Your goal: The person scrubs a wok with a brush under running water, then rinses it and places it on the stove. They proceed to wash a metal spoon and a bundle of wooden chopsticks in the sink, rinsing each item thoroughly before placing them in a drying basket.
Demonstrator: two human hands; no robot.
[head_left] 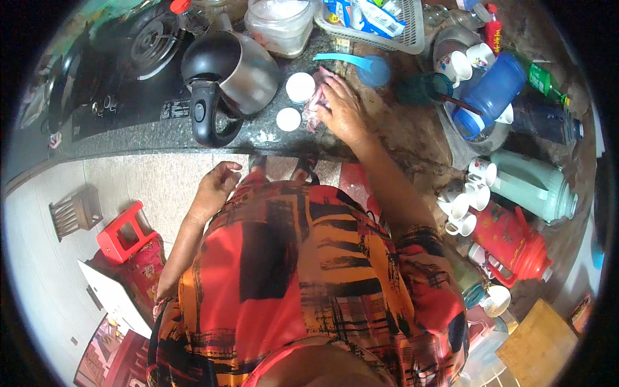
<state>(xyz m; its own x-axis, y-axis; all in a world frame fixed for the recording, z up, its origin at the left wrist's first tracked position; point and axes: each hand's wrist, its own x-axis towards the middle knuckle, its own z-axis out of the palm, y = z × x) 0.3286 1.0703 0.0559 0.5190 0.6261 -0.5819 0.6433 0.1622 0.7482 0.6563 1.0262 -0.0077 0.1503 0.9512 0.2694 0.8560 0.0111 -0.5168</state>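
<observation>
My right hand [342,110] rests on a crumpled pink cloth [314,107] on the dark speckled countertop [184,140]. Just left of the cloth stands a small container with a white lid [300,87], and a loose white lid or disc [288,119] lies nearer the edge. An electric kettle [251,72], steel with a black lid and handle, is farther left. Beyond my right hand is a blue cup with a long handle [373,70]. My left hand [219,187] hangs in front of the counter edge, fingers loosely curled, with nothing visible in it.
A gas stove [121,82] lies at the left. A tub of white contents [280,29] and a basket of packets [411,29] stand behind. To the right are a tray with cups and a blue jug [498,92], several mugs [476,196], a green flask [527,186] and a red flask [512,239].
</observation>
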